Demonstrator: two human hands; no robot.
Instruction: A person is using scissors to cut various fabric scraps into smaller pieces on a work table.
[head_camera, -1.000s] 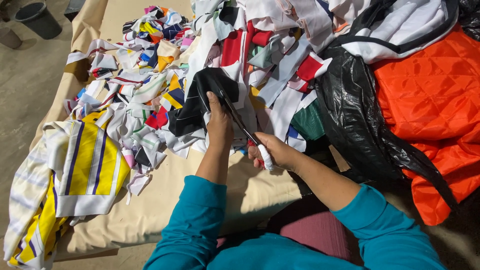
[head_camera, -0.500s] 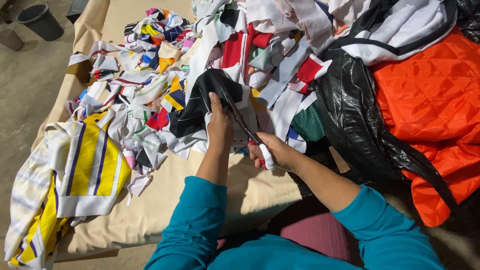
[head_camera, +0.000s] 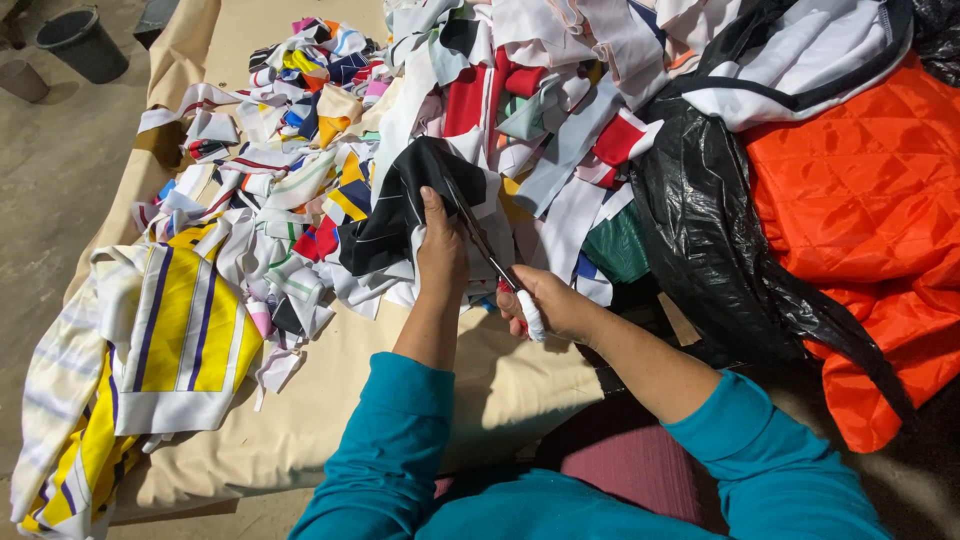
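Head view, left hand: my left hand (head_camera: 441, 258) lies on a piece of black fabric (head_camera: 400, 205), its grip closed over the cloth's near edge, fingers curled around it and pressing it toward the tabletop (head_camera: 400, 350).
Head view, right hand: my right hand (head_camera: 548, 303) has its grip closed around the handles of the scissors (head_camera: 487, 245); the handle end is wrapped in something white, with a bit of red showing at my fingers.
Scissors: the long dark blades run up and to the left from my right hand, passing just beside my left hand and reaching into the black fabric. I cannot tell how far the blades stand apart.
Black fabric: it sits at the near edge of the scrap heap, partly folded, with thin pale stripes on its lower part, between my left hand and the pile behind it.
Scrap heap: a wide pile of cloth scraps (head_camera: 330, 120) in white, red, yellow, navy and green covers the far half of the tabletop.
Tabletop cover: a tan sheet lies under everything, bare near my arms.
Left edge: a yellow, white and purple striped garment (head_camera: 170, 340) hangs over the side.
Right side: a black plastic bag (head_camera: 700, 230) lies against orange quilted fabric (head_camera: 860, 200).
Floor: a dark bucket (head_camera: 82, 42) stands at far left.
Sleeves: both my arms wear teal sleeves (head_camera: 400, 450).
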